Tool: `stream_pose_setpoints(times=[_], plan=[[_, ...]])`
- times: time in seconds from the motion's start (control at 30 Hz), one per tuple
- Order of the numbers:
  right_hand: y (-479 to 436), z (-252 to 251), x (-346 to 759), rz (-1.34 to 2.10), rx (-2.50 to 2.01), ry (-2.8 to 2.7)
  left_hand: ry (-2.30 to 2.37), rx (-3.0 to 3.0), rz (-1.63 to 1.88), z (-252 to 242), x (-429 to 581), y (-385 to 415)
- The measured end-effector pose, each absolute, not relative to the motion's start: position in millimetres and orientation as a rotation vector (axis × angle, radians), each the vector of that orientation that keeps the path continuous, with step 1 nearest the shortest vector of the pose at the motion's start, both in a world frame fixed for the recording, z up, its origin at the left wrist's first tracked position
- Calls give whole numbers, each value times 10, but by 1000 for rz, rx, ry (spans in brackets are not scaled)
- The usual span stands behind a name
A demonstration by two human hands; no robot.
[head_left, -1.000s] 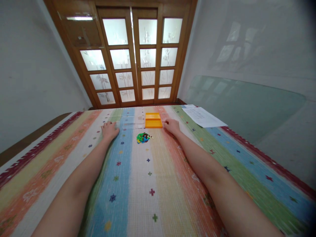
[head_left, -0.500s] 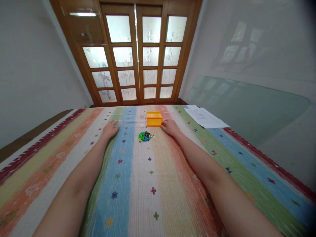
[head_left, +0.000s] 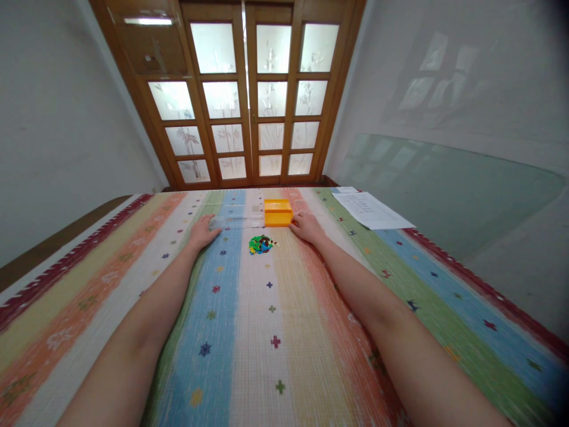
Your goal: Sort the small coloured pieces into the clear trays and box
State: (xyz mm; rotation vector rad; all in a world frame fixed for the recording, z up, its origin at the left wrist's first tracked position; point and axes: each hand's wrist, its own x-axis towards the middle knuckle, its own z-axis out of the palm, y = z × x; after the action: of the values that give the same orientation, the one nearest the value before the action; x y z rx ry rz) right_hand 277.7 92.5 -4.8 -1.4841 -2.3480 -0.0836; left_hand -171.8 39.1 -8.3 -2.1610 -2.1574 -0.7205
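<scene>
A yellow two-compartment box [head_left: 278, 224] lies on the far part of the table. At its near right corner the bent fingers of my right hand [head_left: 307, 228] are closed against its edge. Left of the box is a flat clear plastic tray or lid [head_left: 237, 220], its outline hard to make out. My left hand [head_left: 204, 232] rests at the tray's left end, thumb and fingers apart, thumb pointing towards it. Whether it touches the plastic is too faint to tell. Just in front of the box lies a small heap of green, blue, brown and yellow pieces [head_left: 261, 244].
A striped, patterned cloth [head_left: 258, 356] covers the table. Printed white sheets [head_left: 371, 211] lie at the far right. A pane of greenish glass [head_left: 444, 190] leans by the right wall. Wooden glazed doors [head_left: 250, 142] stand beyond the table.
My left hand has shifted slightly to the right, its thumb now nearer the clear plastic. My right hand, the yellow box and the heap keep their places. The view has tilted a little.
</scene>
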Motion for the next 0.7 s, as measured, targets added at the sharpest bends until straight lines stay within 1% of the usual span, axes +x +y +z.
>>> stream_pose_setpoints(times=[0.2,0.3,0.43,0.5,0.57,0.63,0.7], plan=[[872,4,2794,-81,-1473,-2288,-2237,-2028,-693,-57,-1884,378],[864,46,2784,-90,-1468,-2214,-2268,-1838,-844,38,-1882,318],[793,162,2701,-109,-1357,-2164,-2056,-1731,-1128,272,-1653,183],[706,243,2612,-112,-1268,-2196,-1938,-1820,-1187,374,-1449,106],[594,319,2491,-126,-1164,-2249,-1833,-1979,-1171,431,-1208,37],[483,373,2352,-162,-1064,-2284,-1731,-2163,-1166,437,-959,-10],[398,395,2219,-195,-949,-2324,-1605,-2327,-1231,407,-731,-34]])
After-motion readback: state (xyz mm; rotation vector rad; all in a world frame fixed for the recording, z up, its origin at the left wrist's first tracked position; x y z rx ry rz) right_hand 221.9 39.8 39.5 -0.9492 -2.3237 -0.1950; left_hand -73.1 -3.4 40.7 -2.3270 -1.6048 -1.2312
